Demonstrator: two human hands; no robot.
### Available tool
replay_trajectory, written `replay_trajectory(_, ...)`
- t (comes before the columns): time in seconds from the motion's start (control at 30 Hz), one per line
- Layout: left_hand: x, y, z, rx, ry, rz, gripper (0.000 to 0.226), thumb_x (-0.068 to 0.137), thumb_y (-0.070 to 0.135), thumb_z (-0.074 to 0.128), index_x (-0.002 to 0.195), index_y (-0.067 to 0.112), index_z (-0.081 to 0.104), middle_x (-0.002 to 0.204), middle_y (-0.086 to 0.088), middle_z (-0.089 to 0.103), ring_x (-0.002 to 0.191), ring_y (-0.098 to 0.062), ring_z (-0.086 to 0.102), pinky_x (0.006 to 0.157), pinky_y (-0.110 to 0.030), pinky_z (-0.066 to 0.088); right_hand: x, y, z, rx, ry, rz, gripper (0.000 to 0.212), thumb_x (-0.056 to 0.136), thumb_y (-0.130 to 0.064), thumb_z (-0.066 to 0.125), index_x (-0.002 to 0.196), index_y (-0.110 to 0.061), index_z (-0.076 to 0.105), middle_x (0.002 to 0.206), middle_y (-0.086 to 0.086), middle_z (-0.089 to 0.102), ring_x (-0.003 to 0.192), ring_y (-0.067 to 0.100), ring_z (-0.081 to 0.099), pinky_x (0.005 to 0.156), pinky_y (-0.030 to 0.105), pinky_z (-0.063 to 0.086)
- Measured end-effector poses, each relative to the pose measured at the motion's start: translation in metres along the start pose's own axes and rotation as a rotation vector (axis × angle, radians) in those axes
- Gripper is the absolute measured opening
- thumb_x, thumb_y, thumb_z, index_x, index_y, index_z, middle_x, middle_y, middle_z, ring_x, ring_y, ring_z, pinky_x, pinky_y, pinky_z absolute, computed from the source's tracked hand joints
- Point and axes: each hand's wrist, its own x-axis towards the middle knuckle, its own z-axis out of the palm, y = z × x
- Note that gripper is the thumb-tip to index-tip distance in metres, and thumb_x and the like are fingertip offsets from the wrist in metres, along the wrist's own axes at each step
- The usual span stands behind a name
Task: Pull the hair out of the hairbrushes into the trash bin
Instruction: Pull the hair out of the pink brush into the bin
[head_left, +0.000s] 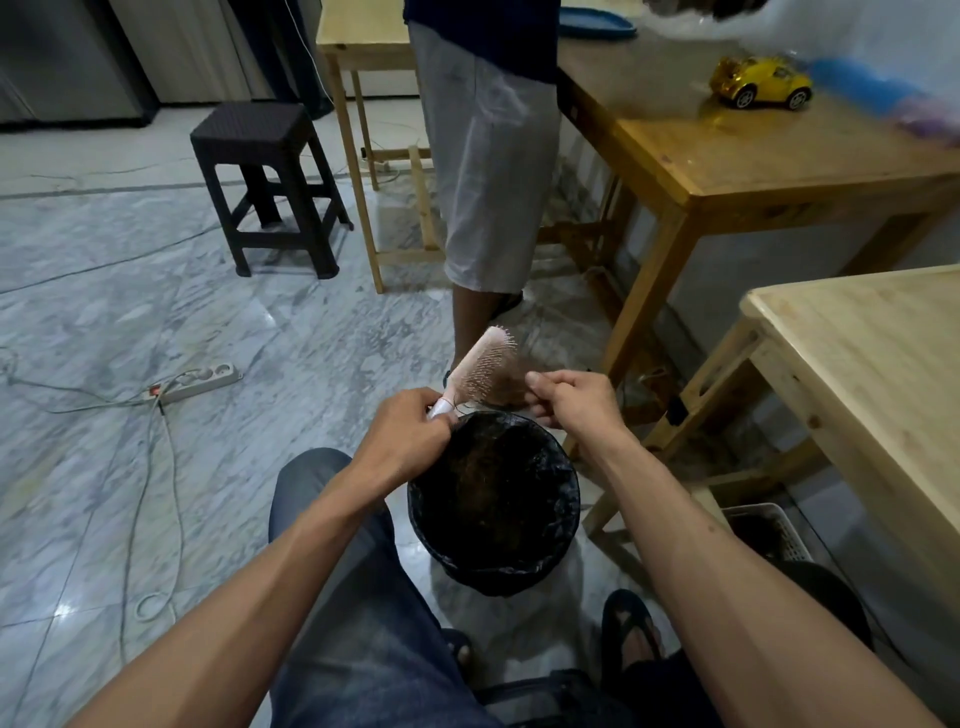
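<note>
While the left hand (410, 431) grips the handle of a pale pink paddle hairbrush with fine metal bristles (480, 366), the right hand (574, 400) pinches a brown clump of hair (506, 389) at the bristle side of the head. The brush is tilted, head up and away from the person, just above the far rim of a round trash bin lined with a black plastic bag (563, 512), which stands on the marble floor between the person's knees. Brownish hair already lies inside the bin, so the job seems well under way. The clump looks partly lifted yet still caught in the bristles, so this brush is not finished. A white slotted basket (769, 530) under the pale wooden table (883, 353) holds something dark; whether more brushes wait there cannot be told.
</note>
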Motion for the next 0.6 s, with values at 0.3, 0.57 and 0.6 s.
replay_trajectory(0.3, 0.000, -0.001, -0.006, -0.144, 0.147, -0.041, 0.027, 0.092, 0.019, 0.056, 0.084, -0.006, 0.063, 0.058, -0.011, 0.049, 0.052, -0.022, 0.043, 0.053, -0.036, 0.034, 0.008, 0.023, -0.017, -0.075, 0.132, 0.209, 0.018, 0.094, -0.016, 0.072, 0.083, -0.004, 0.078, 0.070, 0.007, 0.072, 0.059, 0.018, 0.061, 0.056, 0.029, 0.049)
replay_trajectory(0.57, -0.002, 0.001, -0.002, 0.014, 0.120, 0.091, 0.011, 0.092, 0.020, 0.058, 0.084, 0.016, 0.063, 0.062, -0.001, 0.054, 0.055, -0.021, 0.048, 0.052, -0.031, 0.034, 0.002, 0.008, -0.014, -0.315, -0.092, 0.081, 0.053, 0.085, -0.021, 0.065, 0.138, -0.024, 0.062, 0.125, 0.000, 0.063, 0.114, 0.019, 0.060, 0.097, 0.038, 0.052)
replay_trajectory(0.6, -0.002, 0.001, -0.001, 0.019, 0.112, 0.095, 0.011, 0.092, 0.020, 0.058, 0.084, 0.015, 0.063, 0.061, -0.001, 0.054, 0.055, -0.021, 0.048, 0.053, -0.032, 0.034, 0.002, 0.004, -0.013, -0.237, -0.102, 0.019, 0.058, 0.086, -0.025, 0.067, 0.143, -0.025, 0.058, 0.135, 0.000, 0.061, 0.122, 0.019, 0.059, 0.105, 0.040, 0.050)
